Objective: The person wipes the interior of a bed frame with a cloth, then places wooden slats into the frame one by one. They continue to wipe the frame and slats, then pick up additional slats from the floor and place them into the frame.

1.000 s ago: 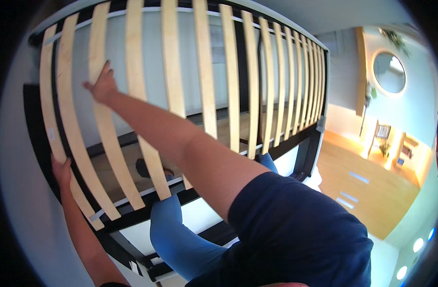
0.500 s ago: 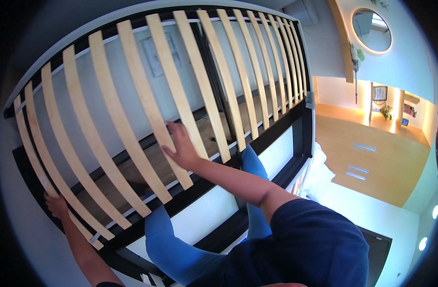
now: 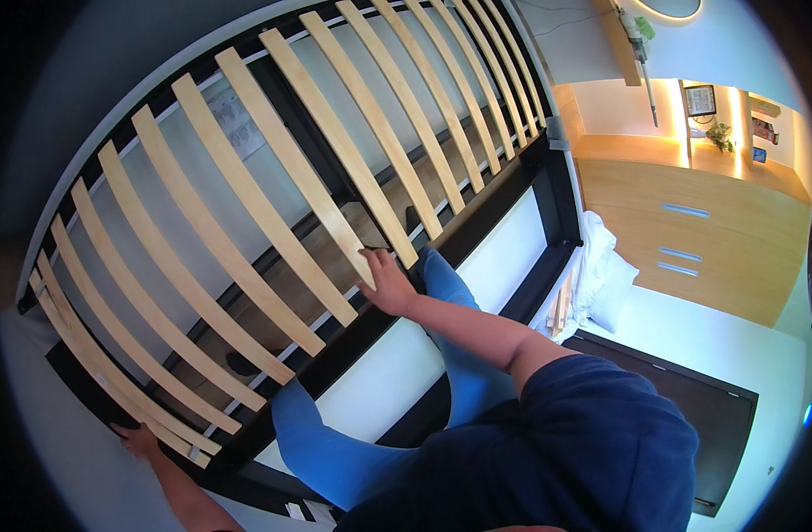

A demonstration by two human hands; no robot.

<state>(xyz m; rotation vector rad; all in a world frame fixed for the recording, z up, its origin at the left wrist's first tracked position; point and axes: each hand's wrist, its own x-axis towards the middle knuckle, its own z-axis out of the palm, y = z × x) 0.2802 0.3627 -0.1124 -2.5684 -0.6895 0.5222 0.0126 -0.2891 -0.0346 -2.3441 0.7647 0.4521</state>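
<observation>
A slatted bed base (image 3: 246, 222) with pale curved wooden slats in a black frame fills the left and middle, tilted up in front of me. My right hand (image 3: 388, 282) is closed on the near black side rail, at the foot of two slats. My left hand (image 3: 140, 441) grips the frame's lower left corner, below the last slats. My legs in blue trousers (image 3: 335, 452) stand inside the black bed surround (image 3: 512, 213), with a white panel (image 3: 486, 275) beside them.
White pillows (image 3: 605, 275) lie to the right of the bed. Behind them stands a wooden drawer cabinet (image 3: 690, 239). A dark flat panel (image 3: 690, 426) lies on the white floor at right. Wooden boards (image 3: 335, 257) show beneath the slats.
My right hand has come down from high on the slats to the near rail. The slatted base has swung lower and more to the left. My left hand stays at the lower corner.
</observation>
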